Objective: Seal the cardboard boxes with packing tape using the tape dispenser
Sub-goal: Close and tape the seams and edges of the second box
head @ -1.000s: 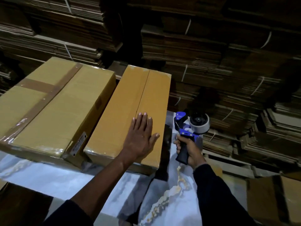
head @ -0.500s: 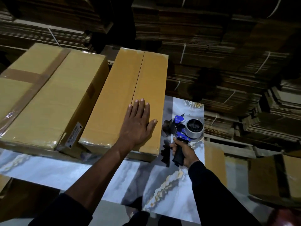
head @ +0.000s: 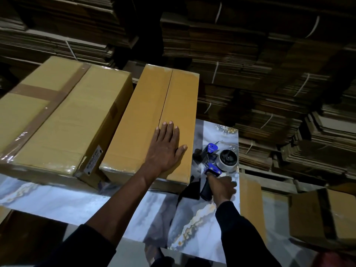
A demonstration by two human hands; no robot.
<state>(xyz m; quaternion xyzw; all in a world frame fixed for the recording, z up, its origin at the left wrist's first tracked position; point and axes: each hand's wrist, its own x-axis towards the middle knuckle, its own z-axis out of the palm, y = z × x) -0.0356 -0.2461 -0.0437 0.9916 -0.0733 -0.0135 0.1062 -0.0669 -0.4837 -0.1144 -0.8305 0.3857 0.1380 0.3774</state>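
Note:
A long narrow cardboard box [head: 148,112] lies on the marble-patterned table [head: 77,197], its centre seam running away from me. My left hand [head: 165,149] presses flat on its near right end, fingers straight. Just right of the box, my right hand [head: 221,186] grips the black handle of a blue tape dispenser [head: 215,162] with a grey tape roll, which sits low at the table top. A wider box [head: 63,120] with brown tape crossed over its top stands to the left, touching the narrow box.
Bundled stacks of flat cardboard [head: 250,70] fill the dark background and right side. A taped box [head: 323,216] sits lower right beyond the table edge, and a cardboard piece [head: 250,201] stands against the table's right side.
My right hand has lowered the tape dispenser from above the table down onto the table top beside the box. My left hand has stayed flat on the box.

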